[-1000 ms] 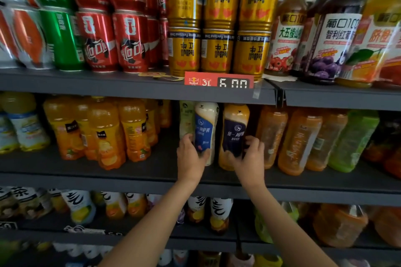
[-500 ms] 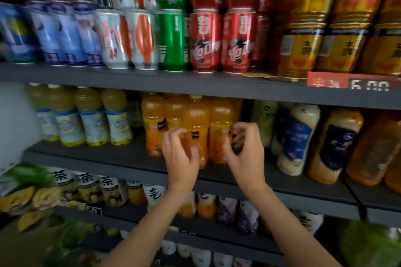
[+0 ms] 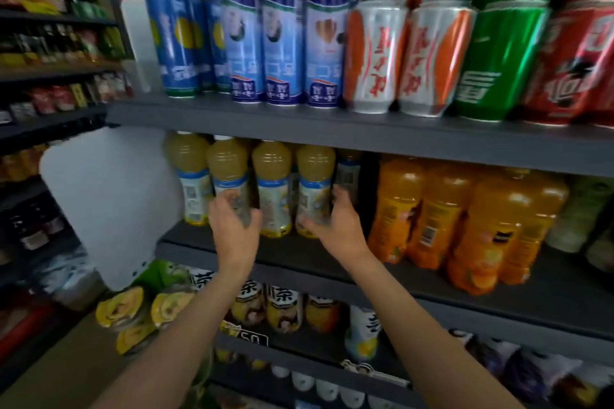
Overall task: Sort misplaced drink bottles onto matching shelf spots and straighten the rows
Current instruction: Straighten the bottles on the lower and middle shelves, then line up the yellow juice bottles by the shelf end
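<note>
Reaching into the middle shelf (image 3: 332, 249), I have both hands at the row of pale-yellow plastic juice bottles with blue-and-white labels (image 3: 272, 189). My left hand (image 3: 234, 226) has its fingers (image 3: 229, 201) curled on the lower body of the second bottle from the left; motion blur hides how firmly they grip. My right hand (image 3: 339, 226) cups the fourth bottle, its fingers (image 3: 342, 194) wrapped round the far side, where a partly hidden bottle stands behind.

My worry is toppling. These bottles are tall, narrow-waisted and smooth, standing touching one another just beyond my fingertips, so a sideways nudge low on one could knock its neighbours like skittles. The glossy shrink labels may slip under a loose hold. Just to the right of my right fingers stand the orange plastic juice bottles (image 3: 432, 209), ribbed and rounded; a careless elbow could shove them back. Above my fingers, the slim blue-and-white metal cans (image 3: 282, 43) sit near the upper shelf edge, and bumping that dark, matte shelf could rock them.
</note>
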`<state>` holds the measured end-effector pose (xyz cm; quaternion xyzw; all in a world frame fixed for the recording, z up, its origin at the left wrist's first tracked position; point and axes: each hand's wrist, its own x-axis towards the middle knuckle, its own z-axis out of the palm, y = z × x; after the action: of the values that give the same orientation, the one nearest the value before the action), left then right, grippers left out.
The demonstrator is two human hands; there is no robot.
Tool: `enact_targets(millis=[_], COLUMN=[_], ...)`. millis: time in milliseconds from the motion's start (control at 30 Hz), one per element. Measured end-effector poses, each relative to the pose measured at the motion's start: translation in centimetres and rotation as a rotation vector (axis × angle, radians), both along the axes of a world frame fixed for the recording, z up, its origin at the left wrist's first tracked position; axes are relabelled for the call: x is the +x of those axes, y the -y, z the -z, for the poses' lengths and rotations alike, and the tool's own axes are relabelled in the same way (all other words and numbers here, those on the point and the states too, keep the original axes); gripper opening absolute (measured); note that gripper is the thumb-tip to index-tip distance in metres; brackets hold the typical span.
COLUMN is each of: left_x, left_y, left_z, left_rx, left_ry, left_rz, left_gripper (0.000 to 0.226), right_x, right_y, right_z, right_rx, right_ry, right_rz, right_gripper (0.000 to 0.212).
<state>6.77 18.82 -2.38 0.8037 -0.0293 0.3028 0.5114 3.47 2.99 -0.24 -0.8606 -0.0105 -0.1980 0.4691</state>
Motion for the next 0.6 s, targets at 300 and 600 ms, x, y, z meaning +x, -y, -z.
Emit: enact_targets(millis=[300, 600], left_x=[3.4, 4.6], left_y=[1.9, 0.4], left_z=[-0.5, -0.4], left_rx=[0.072, 0.314], left_ry=[-0.156, -0.175], left_rz=[0.226, 0.19], left_gripper=[0.06, 0.043], right_x=[4.5, 5.2], right_y=[-1.3, -1.3], right_z=[0.5, 1.7], right_rx=[-0.006, -0.138], right_ry=[-0.109, -0.066], right_rz=[0.231, 0.348], right_gripper=[0.055, 0.055])
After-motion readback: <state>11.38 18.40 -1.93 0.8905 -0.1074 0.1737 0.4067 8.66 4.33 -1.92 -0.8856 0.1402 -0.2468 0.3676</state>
